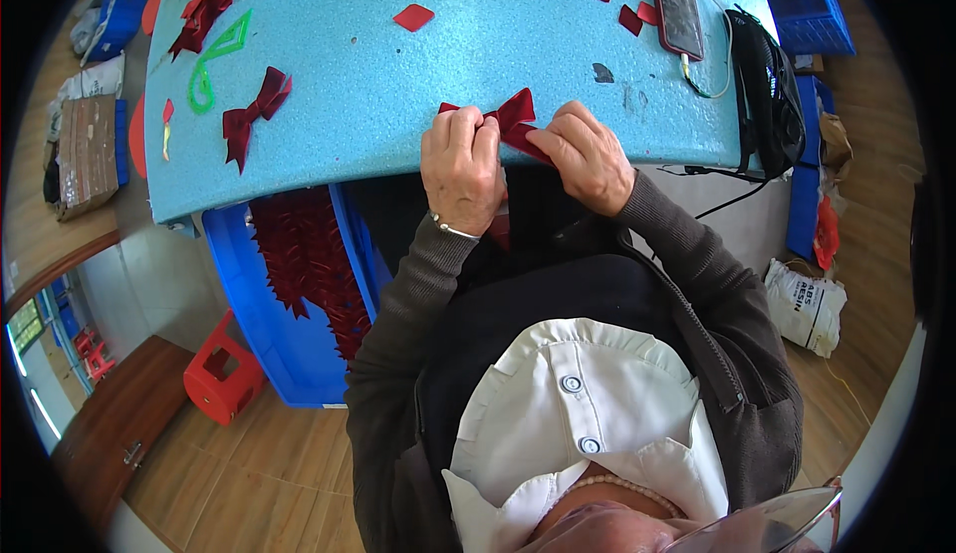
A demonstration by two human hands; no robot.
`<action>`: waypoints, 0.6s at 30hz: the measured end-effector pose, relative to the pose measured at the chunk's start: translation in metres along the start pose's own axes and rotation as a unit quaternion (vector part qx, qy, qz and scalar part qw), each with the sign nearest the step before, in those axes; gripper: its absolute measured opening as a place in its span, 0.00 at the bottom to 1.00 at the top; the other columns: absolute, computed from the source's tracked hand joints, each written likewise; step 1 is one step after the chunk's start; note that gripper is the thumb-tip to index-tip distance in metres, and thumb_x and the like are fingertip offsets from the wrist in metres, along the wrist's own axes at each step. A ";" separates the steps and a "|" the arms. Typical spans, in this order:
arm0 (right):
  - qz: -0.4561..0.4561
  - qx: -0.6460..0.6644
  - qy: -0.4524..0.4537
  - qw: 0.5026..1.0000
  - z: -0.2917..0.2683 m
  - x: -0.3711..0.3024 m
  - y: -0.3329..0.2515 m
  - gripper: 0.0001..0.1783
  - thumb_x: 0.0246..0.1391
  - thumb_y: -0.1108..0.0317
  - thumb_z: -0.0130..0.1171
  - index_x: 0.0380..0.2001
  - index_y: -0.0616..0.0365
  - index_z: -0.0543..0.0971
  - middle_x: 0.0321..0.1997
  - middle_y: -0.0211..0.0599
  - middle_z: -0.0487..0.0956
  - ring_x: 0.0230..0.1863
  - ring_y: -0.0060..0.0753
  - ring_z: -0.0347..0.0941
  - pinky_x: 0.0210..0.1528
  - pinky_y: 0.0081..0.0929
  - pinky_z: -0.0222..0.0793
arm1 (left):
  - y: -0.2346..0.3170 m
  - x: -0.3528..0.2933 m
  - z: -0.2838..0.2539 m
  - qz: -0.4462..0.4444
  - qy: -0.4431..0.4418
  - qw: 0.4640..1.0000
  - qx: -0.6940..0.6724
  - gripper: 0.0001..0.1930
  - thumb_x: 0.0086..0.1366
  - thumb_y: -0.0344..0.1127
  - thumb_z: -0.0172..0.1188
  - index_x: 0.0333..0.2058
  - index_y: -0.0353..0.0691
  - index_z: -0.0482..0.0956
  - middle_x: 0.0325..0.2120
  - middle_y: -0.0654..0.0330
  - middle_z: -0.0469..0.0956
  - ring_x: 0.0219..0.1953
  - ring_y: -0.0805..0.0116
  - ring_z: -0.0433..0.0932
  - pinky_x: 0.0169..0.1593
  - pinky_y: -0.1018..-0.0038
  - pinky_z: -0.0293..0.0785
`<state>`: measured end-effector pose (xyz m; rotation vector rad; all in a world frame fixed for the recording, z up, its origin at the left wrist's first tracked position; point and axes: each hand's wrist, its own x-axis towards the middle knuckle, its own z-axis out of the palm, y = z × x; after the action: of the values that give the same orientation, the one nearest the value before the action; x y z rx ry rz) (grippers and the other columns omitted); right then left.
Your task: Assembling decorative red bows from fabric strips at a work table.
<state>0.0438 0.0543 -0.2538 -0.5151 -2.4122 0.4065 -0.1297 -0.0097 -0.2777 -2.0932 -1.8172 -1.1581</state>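
On my feed the pale blue table (339, 55) takes up the most room, its near edge bowing across just in front of the wearer. Below its left side I have a blue crate (294, 359) with rows of dark red bows (304, 254) inside. The left hand (464, 165) sits at that near edge, fingers curled and gripping the left part of the held bow (515, 110); its thumb is mostly hidden from me. The right hand (588, 160), level with it, pinches the bow's lower right tail between thumb and forefinger. So the bow lies between the two hands, near their fingertips, its knot close to the left one; whether it touches the tabletop I cannot tell. Smaller still, a loose bow (261, 110) rests well to the left, and a red diamond-shaped piece (413, 17) lies beyond the hands.
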 end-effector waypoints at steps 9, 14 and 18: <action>0.021 0.004 -0.039 0.999 -0.012 -0.019 0.000 0.19 0.35 0.82 0.57 0.37 0.64 0.77 0.30 0.38 0.69 0.33 0.41 0.68 0.33 0.33 0.68 | 0.000 0.000 0.000 0.007 -0.005 1.000 0.007 0.06 0.51 0.23 0.61 0.30 0.34 0.76 0.31 0.59 0.71 0.34 0.62 0.72 0.33 0.69 0.67; 0.051 0.021 -0.033 0.998 -0.032 0.015 -0.022 0.24 0.35 0.83 0.55 0.43 0.65 0.76 0.38 0.42 0.73 0.38 0.45 0.70 0.39 0.37 0.69 | 0.000 0.003 -0.009 -0.002 -0.001 1.000 0.021 0.07 0.51 0.23 0.61 0.31 0.33 0.76 0.33 0.56 0.71 0.35 0.59 0.72 0.35 0.67 0.68; 0.072 0.031 -0.063 0.995 -0.001 0.025 -0.031 0.27 0.37 0.82 0.54 0.47 0.66 0.74 0.46 0.45 0.73 0.43 0.46 0.70 0.44 0.38 0.70 | 0.003 -0.004 -0.018 -0.037 0.042 0.998 -0.011 0.09 0.51 0.22 0.61 0.33 0.32 0.76 0.36 0.53 0.72 0.37 0.56 0.73 0.38 0.65 0.70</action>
<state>0.0184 0.0387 -0.2277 -0.6541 -2.4822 0.5914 -0.1348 -0.0234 -0.2666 -1.9730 -1.8666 -1.2689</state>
